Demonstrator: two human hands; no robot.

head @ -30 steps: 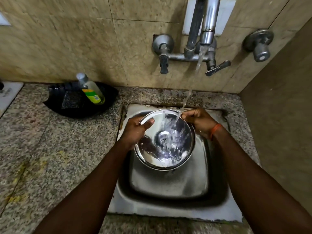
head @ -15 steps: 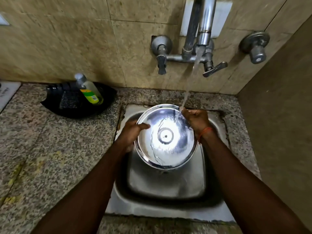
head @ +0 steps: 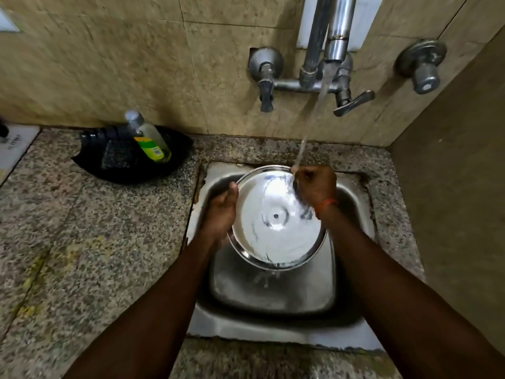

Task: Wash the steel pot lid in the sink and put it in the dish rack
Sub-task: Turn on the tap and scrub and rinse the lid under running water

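The round steel pot lid [head: 276, 228] is held over the steel sink [head: 273, 318], its inner face toward me and tilted, with a small rivet at its middle. My left hand [head: 222, 212] grips the lid's left rim. My right hand [head: 315, 187] holds the upper right rim, fingers curled, an orange band on the wrist. Water from the tap [head: 337, 39] falls in a thin stream onto the lid's top edge by my right hand and drips off the bottom into the basin. No dish rack is in view.
A black tray [head: 114, 165] with a scrub pad and a dish soap bottle [head: 149, 138] sits on the granite counter [head: 82, 255] left of the sink. Tap valves [head: 422, 67] stick out of the tiled wall. A brown side wall stands close on the right.
The lid has tipped more upright and turned in my hands. My left thumb has slid off the lid's face to its rim. Water keeps running.
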